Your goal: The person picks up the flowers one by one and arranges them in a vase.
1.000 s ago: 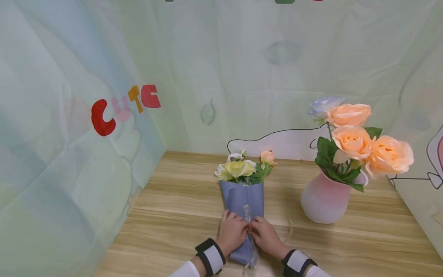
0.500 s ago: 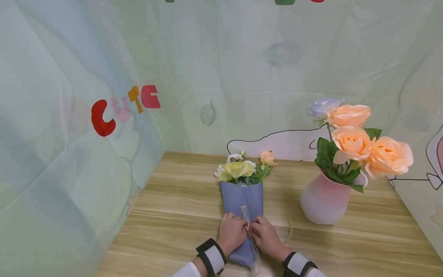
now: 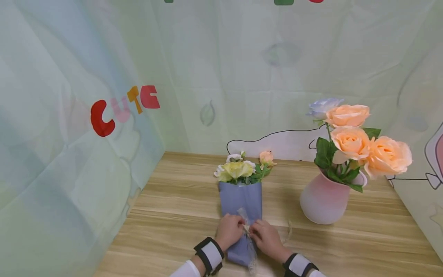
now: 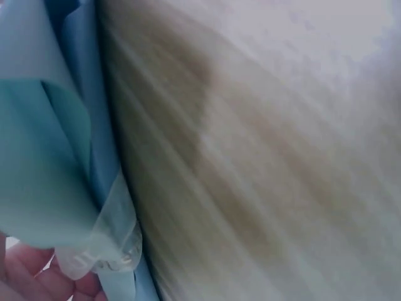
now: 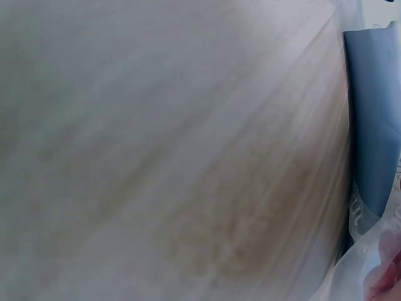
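A bouquet wrapped in blue-grey paper (image 3: pixel 240 198) lies on the table, with yellow and white flowers (image 3: pixel 237 170) and a small peach bud at its far end. A sheer translucent ribbon (image 3: pixel 243 214) crosses the wrapper near its middle, its tail trailing down the lower part. My left hand (image 3: pixel 229 232) pinches the ribbon from the left side, and my right hand (image 3: pixel 268 237) pinches it from the right, the fingertips a short gap apart. In the left wrist view the ribbon (image 4: pixel 116 235) loops round the paper's edge; the right wrist view shows sheer ribbon (image 5: pixel 354 269) by the right fingers.
A pink-and-white vase (image 3: pixel 325 200) with peach roses (image 3: pixel 351 142) and one pale blue rose stands to the right. A thin loose strand (image 3: pixel 289 231) lies beside my right hand. Printed cloth walls (image 3: pixel 214 77) enclose the wooden table (image 3: pixel 176 215) at the back and sides.
My left fingertips have drawn slightly away to the left, widening the gap between the hands. The ribbon's upper end has tilted leftward. The right hand has barely moved.
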`<state>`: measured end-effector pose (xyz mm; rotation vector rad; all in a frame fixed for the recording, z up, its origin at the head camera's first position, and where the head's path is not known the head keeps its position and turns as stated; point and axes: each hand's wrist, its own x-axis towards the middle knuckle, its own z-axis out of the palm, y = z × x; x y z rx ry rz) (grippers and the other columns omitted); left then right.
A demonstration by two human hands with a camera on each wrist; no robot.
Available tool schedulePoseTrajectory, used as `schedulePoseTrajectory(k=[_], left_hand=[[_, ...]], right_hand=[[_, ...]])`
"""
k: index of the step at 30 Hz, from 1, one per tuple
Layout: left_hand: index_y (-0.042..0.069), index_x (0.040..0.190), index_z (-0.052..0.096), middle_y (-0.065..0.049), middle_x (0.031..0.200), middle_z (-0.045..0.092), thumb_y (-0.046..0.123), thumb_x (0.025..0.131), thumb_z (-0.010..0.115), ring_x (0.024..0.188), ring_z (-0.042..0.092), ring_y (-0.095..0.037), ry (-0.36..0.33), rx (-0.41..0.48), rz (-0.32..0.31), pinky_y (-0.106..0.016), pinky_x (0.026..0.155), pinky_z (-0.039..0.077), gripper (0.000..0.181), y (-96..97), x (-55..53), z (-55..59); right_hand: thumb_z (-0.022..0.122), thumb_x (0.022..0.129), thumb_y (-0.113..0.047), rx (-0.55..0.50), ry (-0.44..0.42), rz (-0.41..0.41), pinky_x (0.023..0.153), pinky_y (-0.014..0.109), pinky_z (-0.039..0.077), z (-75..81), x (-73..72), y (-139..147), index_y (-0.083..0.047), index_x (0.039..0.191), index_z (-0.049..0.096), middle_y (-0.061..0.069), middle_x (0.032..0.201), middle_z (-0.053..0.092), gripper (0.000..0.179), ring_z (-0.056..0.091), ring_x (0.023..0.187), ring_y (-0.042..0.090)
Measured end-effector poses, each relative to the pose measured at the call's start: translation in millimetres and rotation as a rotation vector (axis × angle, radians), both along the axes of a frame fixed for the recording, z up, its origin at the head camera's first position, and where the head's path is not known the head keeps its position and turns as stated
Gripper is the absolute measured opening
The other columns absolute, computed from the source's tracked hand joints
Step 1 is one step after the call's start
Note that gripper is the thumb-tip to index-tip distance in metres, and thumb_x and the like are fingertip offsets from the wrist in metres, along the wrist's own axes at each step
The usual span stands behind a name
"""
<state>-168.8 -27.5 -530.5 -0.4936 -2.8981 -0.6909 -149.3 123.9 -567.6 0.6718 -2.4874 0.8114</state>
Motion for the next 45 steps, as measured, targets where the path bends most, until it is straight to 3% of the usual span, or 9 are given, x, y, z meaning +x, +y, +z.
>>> schedulePoseTrajectory(k=[5,12,16,22,32,39,45], left_hand=[[0.016,0.071,0.066,0.006,0.066,0.064,0.011,0.070,0.058,0.062,0.051,-0.014,0.014,0.006,-0.013,-0.025,0.059,0.039,0.009,-1.9,-2.0,-4.8],[0.021,0.083,0.070,0.005,0.075,0.066,0.016,0.070,0.060,0.064,0.052,-0.013,0.132,-0.068,-0.130,-0.023,0.057,0.037,0.018,-3.9,-1.9,-8.3],[0.023,0.082,0.070,0.006,0.070,0.061,0.020,0.069,0.060,0.063,0.049,-0.012,0.160,-0.099,-0.161,-0.023,0.056,0.034,0.017,-3.9,-1.2,-8.9],[0.021,0.080,0.070,0.007,0.069,0.058,0.022,0.069,0.060,0.065,0.048,-0.012,0.141,-0.115,-0.159,-0.024,0.059,0.035,0.015,-3.2,-0.4,-8.0],[0.019,0.077,0.064,0.007,0.075,0.061,0.024,0.077,0.057,0.069,0.049,-0.011,0.090,-0.116,-0.133,-0.025,0.063,0.036,0.008,0.0,0.7,-7.6],[0.018,0.071,0.060,0.006,0.068,0.058,0.020,0.074,0.059,0.065,0.049,-0.012,0.149,-0.107,-0.090,-0.027,0.062,0.035,0.004,-0.6,3.1,-8.8],[0.018,0.070,0.059,0.006,0.066,0.058,0.018,0.074,0.058,0.062,0.047,-0.012,0.136,-0.104,-0.063,-0.025,0.059,0.033,0.004,-2.0,1.9,-9.7]], right_hand=[[0.073,0.061,-0.006,-0.047,-0.082,0.042,0.054,0.014,0.033,0.4,-0.1,2,-0.018,0.065,0.051,-0.013,0.065,0.044,0.026,0.038,0.061,-0.002],[0.072,0.065,-0.010,-0.020,-0.194,0.009,0.052,0.014,0.032,4.5,-0.8,1,-0.018,0.066,0.050,-0.011,0.064,0.044,0.023,0.038,0.059,-0.002],[0.069,0.066,-0.015,0.003,-0.228,-0.009,0.054,0.016,0.033,7.9,-0.6,-1,-0.018,0.071,0.051,-0.011,0.068,0.046,0.019,0.039,0.061,-0.001],[0.068,0.065,-0.020,0.030,-0.238,-0.014,0.053,0.016,0.033,12.8,1.2,-3,-0.018,0.072,0.055,-0.011,0.069,0.046,0.015,0.040,0.061,0.000],[0.066,0.068,-0.013,0.072,-0.196,-0.045,0.049,0.015,0.031,7.6,-0.6,-5,-0.015,0.067,0.061,-0.012,0.065,0.041,0.005,0.037,0.056,0.000],[0.069,0.066,-0.011,-0.003,-0.156,0.069,0.056,0.016,0.037,0.6,-0.6,1,-0.017,0.065,0.058,-0.012,0.070,0.047,0.013,0.045,0.064,0.001],[0.068,0.070,-0.010,-0.025,-0.252,0.167,0.065,0.021,0.041,-0.7,-0.5,8,-0.018,0.068,0.057,-0.012,0.077,0.049,0.014,0.047,0.073,0.002]])
